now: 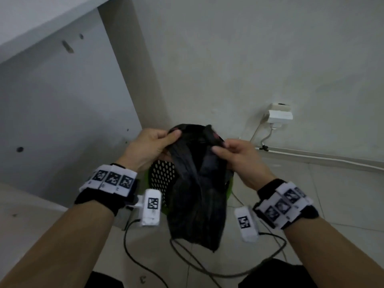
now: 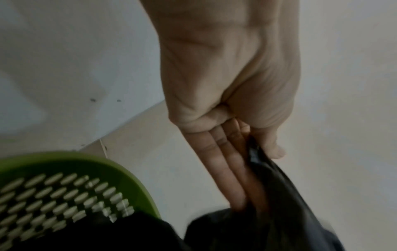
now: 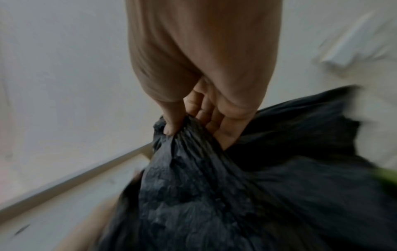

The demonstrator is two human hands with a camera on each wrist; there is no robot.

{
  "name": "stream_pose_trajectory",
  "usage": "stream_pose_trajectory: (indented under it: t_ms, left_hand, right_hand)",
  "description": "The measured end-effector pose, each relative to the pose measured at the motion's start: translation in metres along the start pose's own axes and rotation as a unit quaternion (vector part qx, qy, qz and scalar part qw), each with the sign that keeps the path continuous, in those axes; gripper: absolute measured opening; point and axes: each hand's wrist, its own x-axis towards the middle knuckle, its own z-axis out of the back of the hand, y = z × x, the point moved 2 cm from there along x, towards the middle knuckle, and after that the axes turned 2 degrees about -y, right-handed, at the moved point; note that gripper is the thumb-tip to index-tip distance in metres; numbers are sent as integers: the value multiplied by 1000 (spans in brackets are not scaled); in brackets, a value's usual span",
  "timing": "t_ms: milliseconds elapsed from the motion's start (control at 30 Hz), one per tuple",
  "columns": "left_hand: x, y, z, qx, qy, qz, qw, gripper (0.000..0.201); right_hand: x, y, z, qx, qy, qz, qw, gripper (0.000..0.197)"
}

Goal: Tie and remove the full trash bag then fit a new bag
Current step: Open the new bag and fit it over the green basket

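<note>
A black trash bag (image 1: 197, 194) hangs between my two hands above a green bin (image 1: 154, 177) with a perforated wall. My left hand (image 1: 160, 143) pinches the bag's top left edge between thumb and fingers. My right hand (image 1: 223, 150) pinches the top right edge. In the left wrist view the straight fingers (image 2: 223, 171) lie along the black bag (image 2: 279, 203) with the thumb pressing it, and the green bin (image 2: 90, 163) sits below left. In the right wrist view the thumb and fingers of my right hand (image 3: 191, 129) grip gathered folds of the bag (image 3: 214, 195).
A white cabinet panel (image 1: 62, 111) stands at the left and a white wall behind the bin. A wall socket with a white plug (image 1: 279, 115) and cables (image 1: 264, 146) is at the right. Black cables (image 1: 145, 265) trail across the tiled floor near my legs.
</note>
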Motion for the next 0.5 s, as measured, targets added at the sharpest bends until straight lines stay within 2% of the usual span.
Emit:
stream_pose_trajectory:
  t_ms: [33, 67, 100, 133, 200, 233, 300, 333, 400, 467, 500]
  left_hand:
    - [1, 5, 16, 14, -21, -1, 1000, 22]
    - [1, 8, 33, 28, -46, 2, 999, 19]
    - [5, 19, 54, 27, -75, 14, 997, 19]
    - [5, 29, 69, 18, -101, 34, 994, 22]
    - [1, 48, 85, -44, -143, 84, 985, 28]
    - [-4, 54, 85, -57, -154, 107, 981, 30]
    - [-10, 67, 82, -85, -189, 135, 969, 34]
    - [-9, 77, 82, -151, -202, 152, 956, 35]
    - [-11, 97, 86, -185, -211, 190, 941, 36]
    - [-7, 125, 99, -56, -221, 249, 941, 74]
    - [-12, 137, 105, 47, -233, 266, 934, 85]
  right_hand:
    - [-1, -4, 20, 46, -18, -24, 998, 18]
    - [-2, -13, 42, 76, -49, -56, 994, 21]
    - [-6, -26, 63, 74, -80, -89, 990, 43]
    - [-12, -38, 80, 68, -104, -121, 985, 47]
    - [-24, -62, 103, 15, -145, -167, 975, 11]
    - [-29, -72, 110, -12, -152, -174, 973, 10]
    - [-31, -81, 116, -30, -162, -162, 973, 22]
    - [-30, -81, 117, -21, -164, -148, 975, 26]
    - [-26, -88, 123, -32, -171, -151, 973, 27]
    - [-29, -107, 128, -117, -147, -211, 959, 18]
    - [-33, -120, 132, -158, -115, -250, 948, 14]
